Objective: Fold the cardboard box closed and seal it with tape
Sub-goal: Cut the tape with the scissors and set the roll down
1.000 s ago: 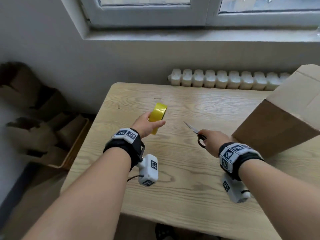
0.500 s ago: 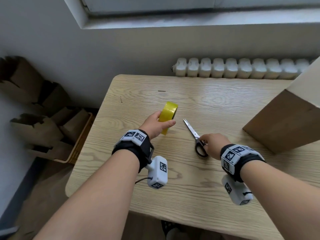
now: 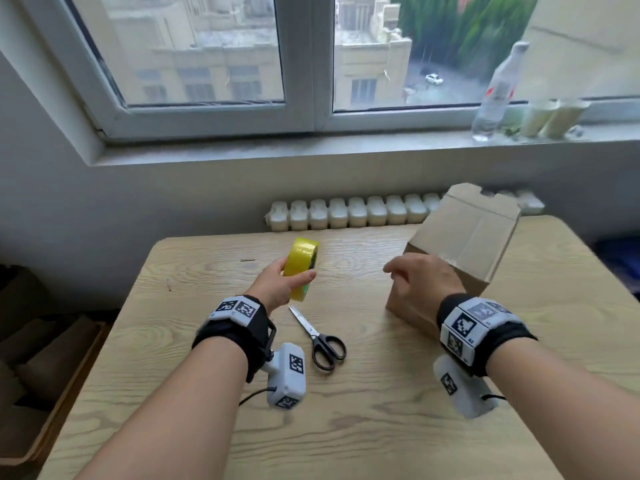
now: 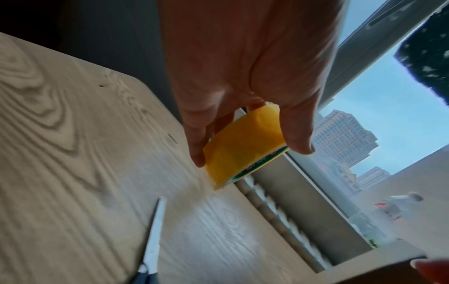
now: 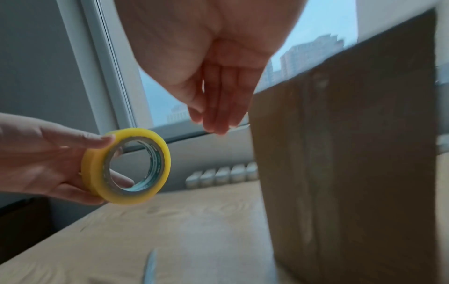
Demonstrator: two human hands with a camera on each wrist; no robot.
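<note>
My left hand (image 3: 277,289) grips a yellow roll of tape (image 3: 302,266) above the middle of the wooden table (image 3: 214,341); the roll (image 4: 243,149) sits between thumb and fingers, and the right wrist view shows its hollow core (image 5: 128,165). A brown cardboard box (image 3: 464,233) stands at the table's right, its top flaps folded down. My right hand (image 3: 415,282) hovers empty in front of the box's left side, fingers (image 5: 218,107) straight and relaxed. The box's near wall (image 5: 352,153) fills the right of that view.
Black-handled scissors (image 3: 320,337) lie on the table between my wrists, blades pointing away. A white radiator (image 3: 346,213) runs behind the table. A plastic bottle (image 3: 495,95) stands on the window sill. Flattened cardboard (image 3: 41,358) is piled on the floor at the left.
My right hand has let go of the scissors, which now lie on the table, and has lifted towards the box. My head has tilted up, bringing the window into view.
</note>
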